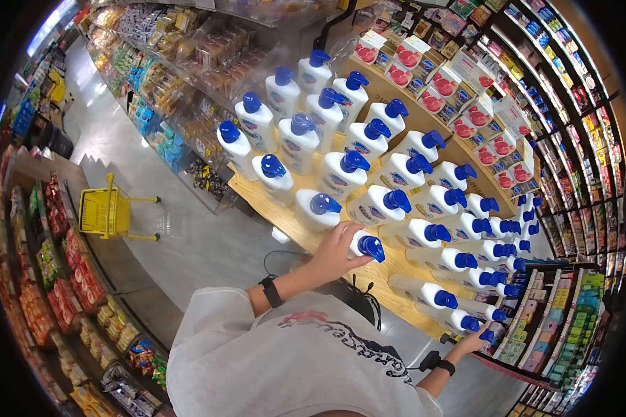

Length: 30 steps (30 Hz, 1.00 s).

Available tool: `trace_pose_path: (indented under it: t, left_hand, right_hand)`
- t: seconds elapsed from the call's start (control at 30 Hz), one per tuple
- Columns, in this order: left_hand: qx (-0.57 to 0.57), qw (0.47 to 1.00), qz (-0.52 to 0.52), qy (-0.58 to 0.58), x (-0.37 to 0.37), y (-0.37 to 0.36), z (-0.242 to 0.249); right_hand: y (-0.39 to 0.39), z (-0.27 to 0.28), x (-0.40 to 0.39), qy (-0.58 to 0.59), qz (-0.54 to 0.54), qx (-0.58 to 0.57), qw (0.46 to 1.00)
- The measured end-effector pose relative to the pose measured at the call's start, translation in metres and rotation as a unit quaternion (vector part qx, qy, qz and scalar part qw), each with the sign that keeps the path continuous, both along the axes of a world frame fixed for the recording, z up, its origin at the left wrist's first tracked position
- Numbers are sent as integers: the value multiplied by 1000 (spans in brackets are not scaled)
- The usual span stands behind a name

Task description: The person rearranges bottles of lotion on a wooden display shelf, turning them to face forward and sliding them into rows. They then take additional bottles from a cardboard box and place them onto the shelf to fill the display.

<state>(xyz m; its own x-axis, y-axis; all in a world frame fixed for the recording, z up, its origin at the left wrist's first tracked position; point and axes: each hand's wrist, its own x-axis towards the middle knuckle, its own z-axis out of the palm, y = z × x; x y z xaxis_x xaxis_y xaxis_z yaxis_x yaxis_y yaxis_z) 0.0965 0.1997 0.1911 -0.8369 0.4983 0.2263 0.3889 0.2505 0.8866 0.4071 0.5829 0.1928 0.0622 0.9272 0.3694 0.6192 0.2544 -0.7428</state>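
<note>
My left hand [339, 251] is closed around a white pump bottle [360, 240] with a blue pump head, at the near edge of the wooden table [295, 226]. At the table's right end, my right hand [471, 341] grips another pump bottle, whose blue pump head [487, 336] shows beside the fingers; most of its body is hidden. A white bottle [317, 210] stands just beyond my left hand. Several more of the same kind stand in rows across the table, and a white bottle [424, 292] is among those between my hands.
Boxes with red fruit pictures [444, 83] are stacked behind the bottles. A yellow shopping basket [104, 210] on wheels stands in the aisle to the left. Snack shelves [55, 278] line the left side, and a rack of small boxes [556, 326] adjoins the table's right end.
</note>
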Motion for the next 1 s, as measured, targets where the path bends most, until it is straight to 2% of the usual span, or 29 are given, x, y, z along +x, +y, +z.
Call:
trace_pose_path:
  t: [0.13, 0.27, 0.37, 0.4, 0.43, 0.5, 0.57, 0.67, 0.77, 0.83, 0.87, 0.93, 0.97, 1.0]
  left_hand:
    - [10, 1000, -3, 7, 2, -2, -1]
    - [34, 999, -29, 2, 1, -6, 1]
    - [18, 997, -61, -48, 0, -14, 8]
    - [13, 997, -54, -50, 0, -17, 10]
    - [6, 997, -48, -53, 1, -20, 14]
    - [-6, 999, -19, -32, 9, -20, 19]
    - [-19, 999, 25, 18, 17, -18, 23]
    - [-28, 994, 93, 57, 34, -18, 21]
    - [-66, 996, 56, 26, 39, -32, 23]
    - [-66, 997, 47, 17, 46, -49, 39]
    - [-76, 996, 41, 26, 44, -60, 43]
    - [-73, 994, 64, 50, 29, -75, 51]
    - [-72, 994, 50, 72, 17, -85, 67]
    - [-69, 993, 37, 94, 5, -96, 92]
  right_hand:
    - [10, -9, 6, 31, 24, -5, 999]
    - [20, -15, 10, -1, -50, -50, 998]
    - [5, -11, -4, 41, -28, 38, 998]
    - [-4, -2, -10, 35, -55, 8, 998]
    - [6, -15, -5, 76, -41, 29, 996]
    - [4, -14, -3, 38, -24, 51, 998]
    - [-16, 6, -12, 1, -24, 24, 999]
    - [-1, -10, -3, 16, -26, 58, 998]
    - [1, -12, -2, 24, -2, 57, 998]
    - [7, -23, 8, -37, 2, 89, 995]
    - [0, -18, 7, -2, 39, 85, 996]
    - [0, -26, 14, -69, 6, 78, 995]
    - [1, -33, 17, -121, -17, 95, 988]
    - [-2, -36, 18, -118, -38, 112, 986]
